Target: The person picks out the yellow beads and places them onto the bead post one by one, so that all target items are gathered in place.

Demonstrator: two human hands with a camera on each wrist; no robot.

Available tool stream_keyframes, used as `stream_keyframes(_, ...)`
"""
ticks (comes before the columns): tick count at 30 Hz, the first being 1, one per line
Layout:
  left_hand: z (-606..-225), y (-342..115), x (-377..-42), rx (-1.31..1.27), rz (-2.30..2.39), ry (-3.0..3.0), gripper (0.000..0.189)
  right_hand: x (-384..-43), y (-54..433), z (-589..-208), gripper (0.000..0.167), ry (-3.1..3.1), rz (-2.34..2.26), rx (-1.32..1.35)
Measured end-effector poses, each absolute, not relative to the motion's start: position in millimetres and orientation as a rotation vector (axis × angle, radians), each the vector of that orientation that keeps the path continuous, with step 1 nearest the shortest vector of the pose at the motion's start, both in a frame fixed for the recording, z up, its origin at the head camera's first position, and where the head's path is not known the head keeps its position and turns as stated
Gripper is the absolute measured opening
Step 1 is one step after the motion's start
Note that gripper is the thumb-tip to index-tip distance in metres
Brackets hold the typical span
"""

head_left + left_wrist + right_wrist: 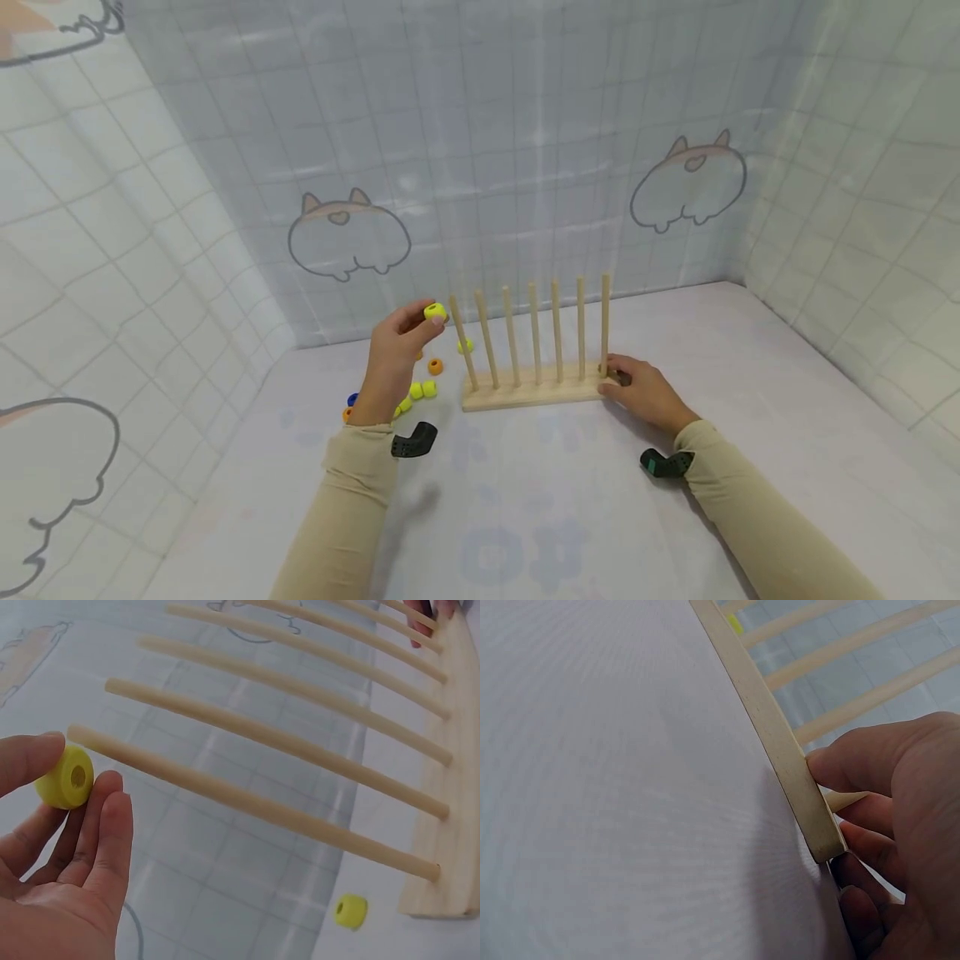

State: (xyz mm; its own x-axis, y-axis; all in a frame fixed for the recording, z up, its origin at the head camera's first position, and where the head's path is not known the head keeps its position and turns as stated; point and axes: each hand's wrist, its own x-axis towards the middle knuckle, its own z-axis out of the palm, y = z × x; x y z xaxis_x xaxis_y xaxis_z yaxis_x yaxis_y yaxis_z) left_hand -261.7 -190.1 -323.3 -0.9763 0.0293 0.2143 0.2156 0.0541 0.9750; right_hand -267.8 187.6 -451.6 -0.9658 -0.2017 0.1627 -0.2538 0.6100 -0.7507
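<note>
My left hand (397, 350) pinches a yellow bead (66, 778) between thumb and fingers, its hole facing the tip of the leftmost wooden peg (225, 793). In the head view this bead sits just left of that peg's top. The wooden rack (536, 392) has a flat base with several upright pegs in a row, all bare. At the base's right end, my right hand (645, 392) grips the wood, thumb at the front edge and fingers behind, around the last peg (605, 325).
Behind the rack's left end lies a loose yellow bead (351, 910). Several more yellow beads (429, 389), an orange bead (435, 367) and a blue bead (353, 400) lie left of the rack, partly behind my left arm. A tile-patterned sheet (487, 167) rises behind the table.
</note>
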Motion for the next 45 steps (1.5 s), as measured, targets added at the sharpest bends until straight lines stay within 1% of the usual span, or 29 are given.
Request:
stream_keyframes(8,-311,-187,-265,-0.314,-2.072,-2.102,0.047,-269,184,-452,0.047,-2.726,1.308,0.416)
stream_keyframes(20,-308,-177,-268,-0.358,-2.118,-1.973,0.048,-264,185,-453,0.047,-2.73,1.311,0.414)
stream_keyframes(26,-307,-174,-266,-0.332,-2.127,-1.971,0.042,-264,184,-455,0.047,-2.734,1.292,0.436)
stream_keyframes(32,-301,-169,-269,-0.339,-2.121,-2.011,0.044,-264,187,-452,0.048,-2.736,1.257,0.401)
stream_keyframes(39,-297,-169,-269,-0.347,-2.06,-2.064,0.042,-265,186,-453,0.048,-2.724,1.261,0.439)
stream_keyframes(45,-298,-168,-272,-0.381,-2.057,-2.049,0.044,-265,185,-451,0.047,-2.722,1.288,0.422)
